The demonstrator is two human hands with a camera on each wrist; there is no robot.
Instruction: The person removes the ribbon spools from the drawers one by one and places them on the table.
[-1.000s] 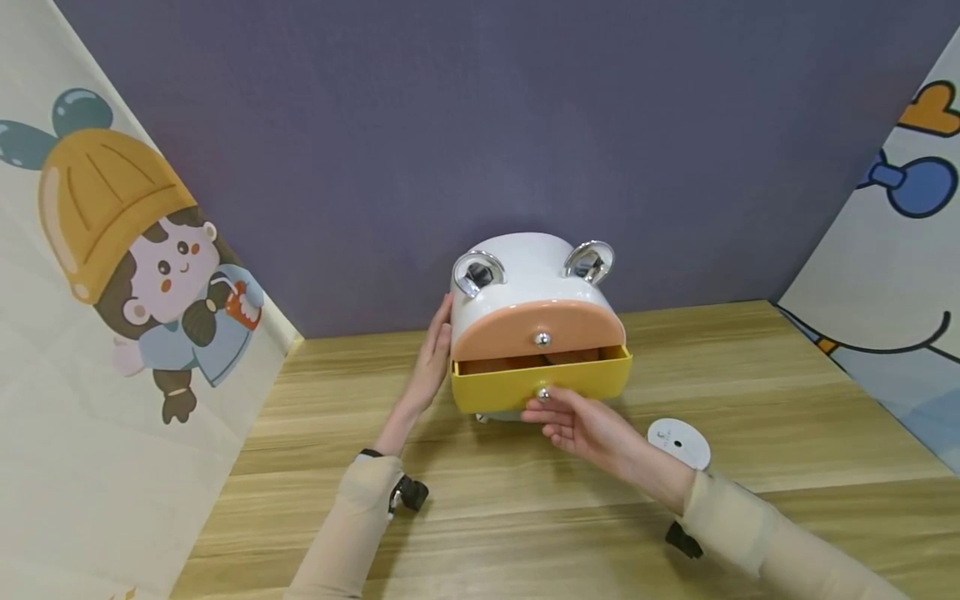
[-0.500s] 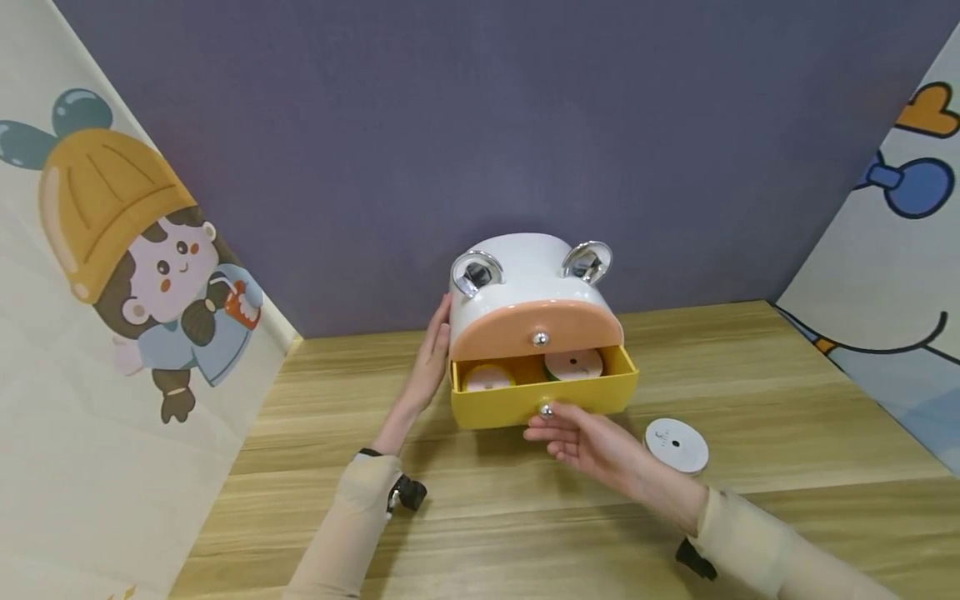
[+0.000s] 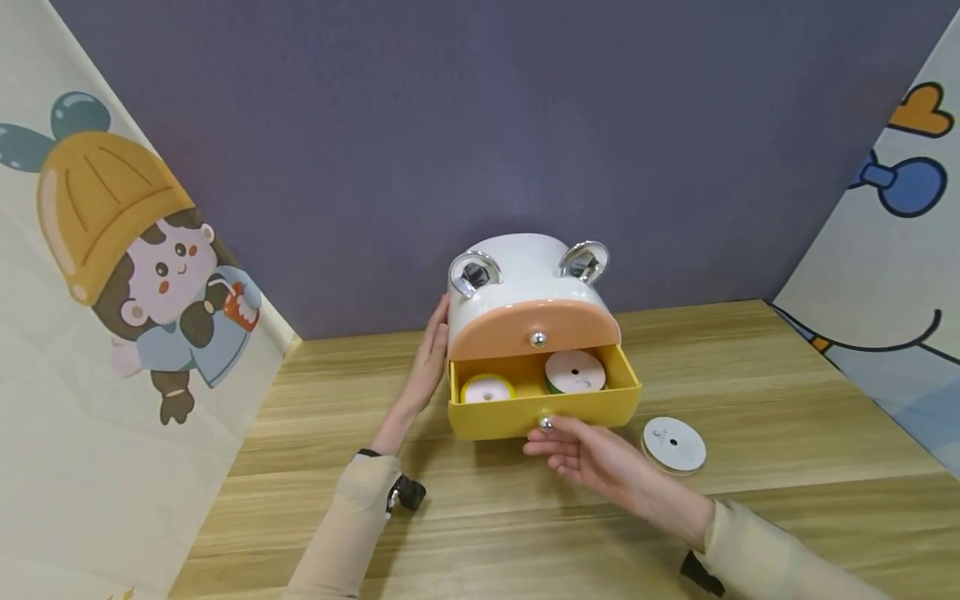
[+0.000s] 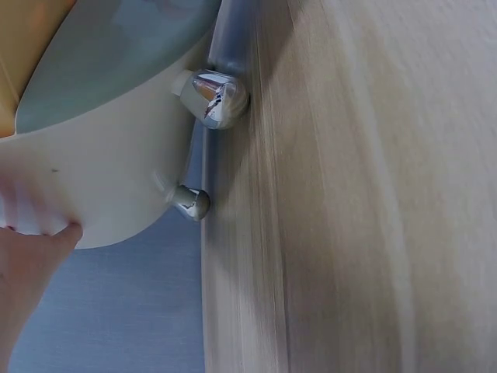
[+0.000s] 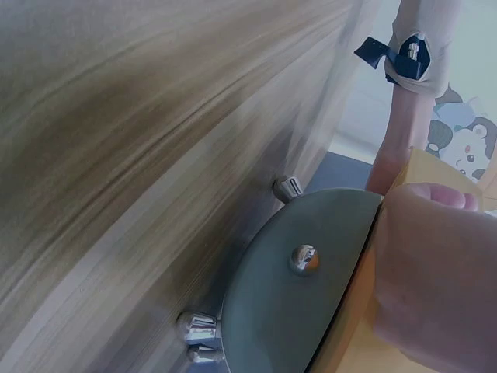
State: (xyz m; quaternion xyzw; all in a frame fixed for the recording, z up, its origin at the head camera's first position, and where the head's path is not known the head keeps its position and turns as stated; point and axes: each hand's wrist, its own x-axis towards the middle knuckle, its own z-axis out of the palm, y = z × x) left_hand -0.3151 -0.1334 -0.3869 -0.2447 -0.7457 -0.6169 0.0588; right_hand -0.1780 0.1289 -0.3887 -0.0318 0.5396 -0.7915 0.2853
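Note:
A white, rounded toy-like drawer cabinet [image 3: 517, 258] with silver ears stands against the back wall. Its yellow middle drawer [image 3: 495, 421] is pulled out, and my right hand [image 3: 600, 462] pinches the silver knob [image 3: 546, 423] between thumb and finger. Inside that drawer lie a yellow-rimmed spool [image 3: 487, 389] on the left and a white-faced spool [image 3: 575, 372] with a green edge on the right. Flat against the cabinet's left side rests my left hand [image 3: 427, 367], fingers extended. Another white spool [image 3: 673, 444] lies on the table, right of the drawer.
Above the yellow drawer is a closed orange drawer [image 3: 517, 329] with a silver knob. Below it, the right wrist view shows a grey-green drawer front [image 5: 287, 311] and silver feet [image 5: 198, 328]. A wood-grain table [image 3: 465, 533] carries everything; a dark wall [image 3: 480, 125] rises behind.
My right hand has drawn the yellow drawer further out toward me, bringing the two spools inside into view. My left hand stays on the cabinet's side.

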